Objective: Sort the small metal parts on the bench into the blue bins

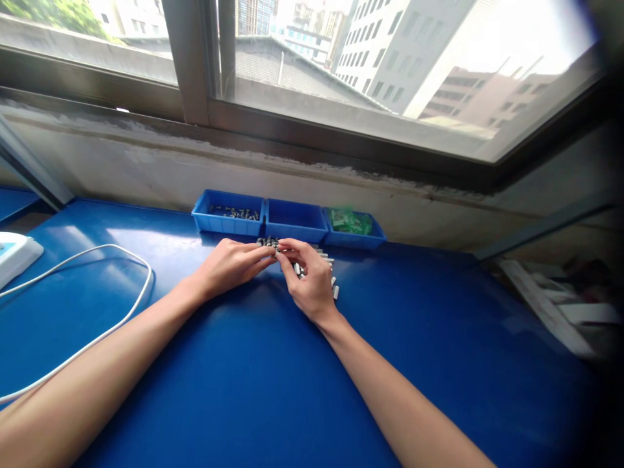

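Observation:
Over the blue table point(273, 377), my left hand point(238, 261) and my right hand point(311, 276) meet at their fingertips. Both are closed in a pinch around a tiny part, which is mostly covered by the fingers and too small to name. Behind and under my right hand lie several small white-and-grey blocks point(335, 292), partly hidden by it. A cluster of small dark pieces point(267, 241) sits just beyond the fingertips.
Along the wall stand a blue bin with small metal parts point(234, 213), a middle blue bin point(296, 233) and a blue bin point(361, 242) holding green bags point(350, 221). A white cable point(114, 331) crosses the left side, near a white device point(17, 257).

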Available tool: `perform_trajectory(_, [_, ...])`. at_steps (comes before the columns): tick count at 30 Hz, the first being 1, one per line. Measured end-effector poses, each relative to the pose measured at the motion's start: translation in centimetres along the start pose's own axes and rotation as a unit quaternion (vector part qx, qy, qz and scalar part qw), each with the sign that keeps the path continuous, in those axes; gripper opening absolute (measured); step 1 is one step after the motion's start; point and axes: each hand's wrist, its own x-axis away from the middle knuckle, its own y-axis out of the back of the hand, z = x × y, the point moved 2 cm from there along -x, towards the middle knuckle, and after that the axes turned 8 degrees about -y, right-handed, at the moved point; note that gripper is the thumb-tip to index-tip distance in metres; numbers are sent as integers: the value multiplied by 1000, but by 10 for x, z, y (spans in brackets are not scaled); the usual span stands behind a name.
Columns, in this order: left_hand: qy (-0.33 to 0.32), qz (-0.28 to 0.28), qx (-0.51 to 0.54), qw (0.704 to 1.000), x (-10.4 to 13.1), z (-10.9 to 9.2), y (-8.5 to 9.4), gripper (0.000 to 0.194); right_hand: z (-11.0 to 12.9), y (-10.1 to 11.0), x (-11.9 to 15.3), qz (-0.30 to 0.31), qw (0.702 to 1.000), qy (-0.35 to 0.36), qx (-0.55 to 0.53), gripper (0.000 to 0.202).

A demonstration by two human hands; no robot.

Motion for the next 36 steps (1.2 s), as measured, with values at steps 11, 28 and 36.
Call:
perform_trajectory(11, [310,-176,35,934,5,29,9,26,-1,1,-1,-27,994,35,95,20])
perform_trajectory(28, [258,-111,48,959,5,28,0,25,4,-12,5,105,918,98,369,32])
perform_trajectory(36, [218,-93,22,971,3,24,2,23,4,-14,5,120,921,142,342,35])
